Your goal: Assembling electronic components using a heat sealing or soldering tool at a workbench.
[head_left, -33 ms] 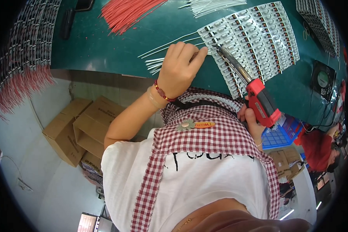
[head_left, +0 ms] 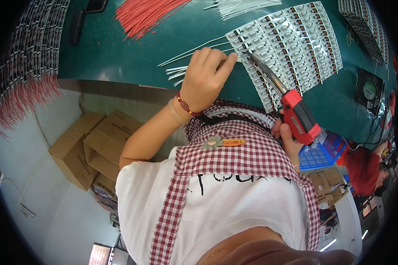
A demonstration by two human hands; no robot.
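My left hand (head_left: 206, 76) is closed in a pinch at the left edge of a panel of small white circuit boards (head_left: 292, 48). Thin white wires (head_left: 177, 71) stick out to the left from under it, and the wire end at the fingertips is too small to make out. My right hand (head_left: 288, 138) is closed at the red and black handle of a soldering iron (head_left: 300, 114), its fingers partly hidden behind the handle. The iron's dark tip touches or hovers over the panel's left rows, just right of my left fingertips; I cannot tell which.
Red wires (head_left: 148, 15) and more white wires (head_left: 243, 8) lie on the green table (head_left: 110, 57). Finished-looking strips with red wires (head_left: 26, 88) hang at far left. Stacked panels (head_left: 365, 26), a black round-faced device (head_left: 369, 92) and a blue basket (head_left: 320, 152) are at right.
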